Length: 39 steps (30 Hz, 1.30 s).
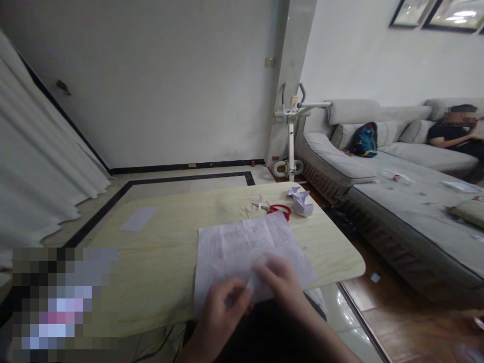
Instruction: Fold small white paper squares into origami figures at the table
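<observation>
- One large, creased white sheet of printed paper (234, 247) lay at the middle of the near edge of the pale, wood-grained table (159, 277) with rounded corners.
- The left hand (229, 300) was over the sheet's near part, its thumb and forefinger pinched narrowly at a small, blurred white piece (248, 284).
- The right hand (279, 275) was just beside it, also over the sheet, fingers bent; blur made it impossible to tell whether they gripped anything.
- Metal scissors with red handles (280, 209) lay beyond the sheet, toward the far right corner, with thin pale strips near the blades.
- Crumpled white paper (303, 204) sat right of the scissors, near the right edge.
- A flat, white rectangular paper slip (138, 219) lay toward the left edge.
</observation>
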Available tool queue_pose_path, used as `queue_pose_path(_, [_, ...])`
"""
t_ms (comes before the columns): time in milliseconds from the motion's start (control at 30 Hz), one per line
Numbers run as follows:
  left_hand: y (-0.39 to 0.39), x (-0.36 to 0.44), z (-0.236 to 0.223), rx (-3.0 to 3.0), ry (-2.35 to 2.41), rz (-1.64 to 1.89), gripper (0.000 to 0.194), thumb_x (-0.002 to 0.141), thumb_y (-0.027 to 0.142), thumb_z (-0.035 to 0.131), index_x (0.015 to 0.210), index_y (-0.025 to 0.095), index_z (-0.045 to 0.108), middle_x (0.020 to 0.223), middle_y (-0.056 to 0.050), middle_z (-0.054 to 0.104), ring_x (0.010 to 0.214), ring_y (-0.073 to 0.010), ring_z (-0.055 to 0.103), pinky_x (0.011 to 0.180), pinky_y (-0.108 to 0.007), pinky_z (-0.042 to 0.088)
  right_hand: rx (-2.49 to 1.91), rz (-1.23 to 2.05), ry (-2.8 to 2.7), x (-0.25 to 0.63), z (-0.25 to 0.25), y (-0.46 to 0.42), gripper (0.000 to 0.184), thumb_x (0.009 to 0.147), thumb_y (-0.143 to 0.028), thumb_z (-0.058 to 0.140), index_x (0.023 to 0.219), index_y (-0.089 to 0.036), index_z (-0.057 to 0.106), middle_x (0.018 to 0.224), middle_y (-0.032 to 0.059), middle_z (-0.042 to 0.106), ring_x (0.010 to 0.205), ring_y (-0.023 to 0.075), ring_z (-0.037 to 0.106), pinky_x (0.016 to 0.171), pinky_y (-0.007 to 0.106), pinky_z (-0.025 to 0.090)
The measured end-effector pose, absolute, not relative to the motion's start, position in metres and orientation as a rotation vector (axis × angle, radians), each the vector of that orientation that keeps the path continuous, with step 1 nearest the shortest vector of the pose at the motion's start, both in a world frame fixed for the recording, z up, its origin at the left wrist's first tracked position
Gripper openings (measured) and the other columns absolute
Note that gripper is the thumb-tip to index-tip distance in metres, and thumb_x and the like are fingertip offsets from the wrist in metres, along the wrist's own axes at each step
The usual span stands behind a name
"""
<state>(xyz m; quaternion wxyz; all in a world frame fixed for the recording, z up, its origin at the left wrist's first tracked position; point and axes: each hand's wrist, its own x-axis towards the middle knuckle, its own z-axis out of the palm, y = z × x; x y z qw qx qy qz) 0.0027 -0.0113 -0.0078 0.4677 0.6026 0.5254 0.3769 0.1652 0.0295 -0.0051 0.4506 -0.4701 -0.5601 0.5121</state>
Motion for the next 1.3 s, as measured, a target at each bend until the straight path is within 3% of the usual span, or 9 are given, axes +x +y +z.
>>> queue_pose_path(233, [-0.011,0.004,-0.002,1.535,1.313,0.956,0.028,0.091,0.038,0.052,0.072,0.020,0.062,0.062,0.002,0.063,0.060,-0.0148,0.063,0.059,-0.022,0.049,-1.163,1.272,-1.325,0.165,-0.007,0.030,0.033,0.082,-0.043,0.062,0.063,-0.018,0.051,0.058,-0.0048,0.042,0.057,0.0125,0.041,0.053,0.025,0.033])
queue_pose_path(367, [-0.012,0.002,-0.005,1.622,1.363,0.995,0.028,0.091,0.036,0.052,0.070,0.020,0.062,0.060,0.002,0.063,0.059,-0.0154,0.063,0.060,-0.023,0.049,-1.185,1.340,-1.310,0.162,-0.007,0.028,0.029,0.076,-0.041,0.067,0.063,-0.018,0.056,0.058,-0.0038,0.047,0.058,0.0139,0.044,0.054,0.025,0.036])
queue_pose_path(600, [-0.011,0.001,-0.015,1.637,1.440,1.072,0.025,0.089,0.039,0.054,0.083,0.019,0.068,0.076,-0.003,0.072,0.071,-0.0195,0.068,0.067,-0.027,0.054,-1.120,1.370,-1.337,0.161,0.001,0.023,0.025,0.079,-0.039,0.066,0.068,-0.017,0.062,0.060,-0.0029,0.052,0.061,0.0142,0.047,0.059,0.025,0.039])
queue_pose_path(767, [-0.011,0.003,-0.004,1.742,1.383,1.094,0.030,0.092,0.034,0.048,0.071,0.019,0.065,0.063,0.000,0.067,0.060,-0.0162,0.064,0.058,-0.023,0.050,-1.046,1.408,-1.323,0.159,-0.001,0.023,0.026,0.081,-0.039,0.066,0.068,-0.017,0.061,0.061,-0.0033,0.052,0.060,0.0132,0.047,0.058,0.024,0.039])
queue_pose_path(967, [-0.013,-0.001,0.000,1.824,1.367,1.085,0.033,0.094,0.033,0.046,0.069,0.019,0.061,0.060,0.001,0.062,0.057,-0.0141,0.062,0.057,-0.020,0.049,-1.024,1.484,-1.340,0.158,0.000,0.025,0.024,0.079,-0.037,0.067,0.067,-0.017,0.061,0.061,-0.0033,0.053,0.058,0.0124,0.046,0.057,0.024,0.040])
queue_pose_path(1167, [-0.012,0.000,-0.015,1.857,1.410,1.075,0.032,0.093,0.037,0.048,0.075,0.020,0.067,0.068,-0.003,0.071,0.064,-0.0173,0.067,0.061,-0.023,0.054,-1.048,1.447,-1.322,0.159,-0.007,0.024,0.025,0.077,-0.040,0.068,0.070,-0.016,0.063,0.063,-0.0021,0.055,0.060,0.0133,0.048,0.057,0.024,0.042])
queue_pose_path(1300, [-0.016,-0.004,-0.028,1.797,1.501,1.169,0.025,0.088,0.039,0.056,0.088,0.021,0.072,0.085,-0.007,0.077,0.081,-0.0223,0.071,0.075,-0.028,0.056,-1.085,1.459,-1.291,0.157,-0.007,0.022,0.024,0.075,-0.040,0.068,0.071,-0.016,0.065,0.064,-0.0009,0.057,0.062,0.0149,0.050,0.059,0.025,0.043])
